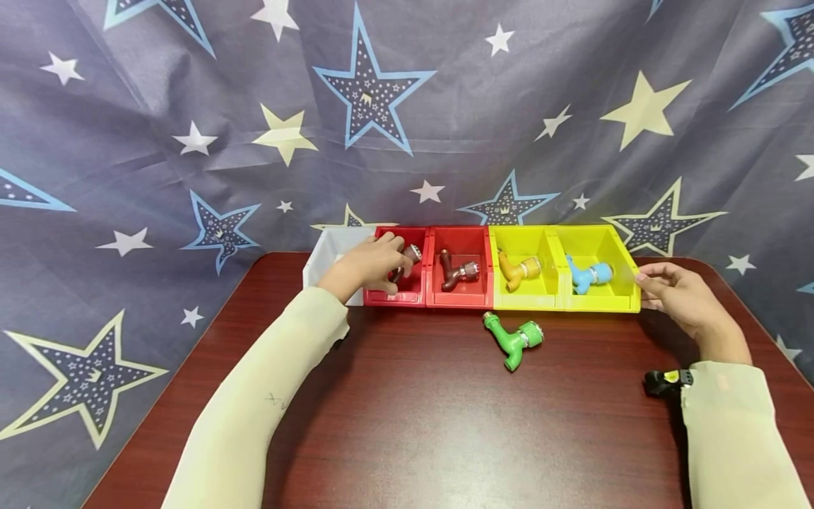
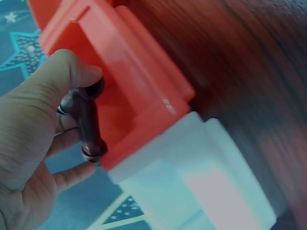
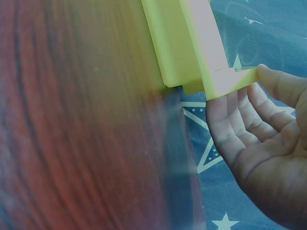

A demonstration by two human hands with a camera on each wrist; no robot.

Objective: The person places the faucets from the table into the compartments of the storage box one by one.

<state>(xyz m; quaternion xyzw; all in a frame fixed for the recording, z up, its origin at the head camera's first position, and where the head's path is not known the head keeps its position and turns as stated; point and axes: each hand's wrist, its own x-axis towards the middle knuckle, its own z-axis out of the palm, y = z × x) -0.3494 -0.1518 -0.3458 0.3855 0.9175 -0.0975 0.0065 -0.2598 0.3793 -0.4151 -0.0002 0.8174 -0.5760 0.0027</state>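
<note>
My left hand [image 1: 365, 267] grips a dark brown tap [image 2: 89, 123] between thumb and fingers, at the left red bin [image 1: 396, 300]; part of the tap is hidden behind the hand in the head view. On the far right, my right hand [image 1: 689, 300] pinches the side rim of the end yellow bin [image 1: 600, 304], thumb on top and fingers beneath, as the right wrist view shows. Another brown tap [image 1: 453, 271] lies in the second red bin [image 1: 459, 300]. A yellow-orange tap [image 1: 518, 271] and a blue tap [image 1: 590, 274] lie in the yellow bins.
A green tap [image 1: 514, 341] lies on the dark red wooden table [image 1: 470, 424], in front of the bins. The white bin [image 1: 324, 254] ends the row at the left. Behind the table hangs a grey star-printed cloth [image 1: 242, 85].
</note>
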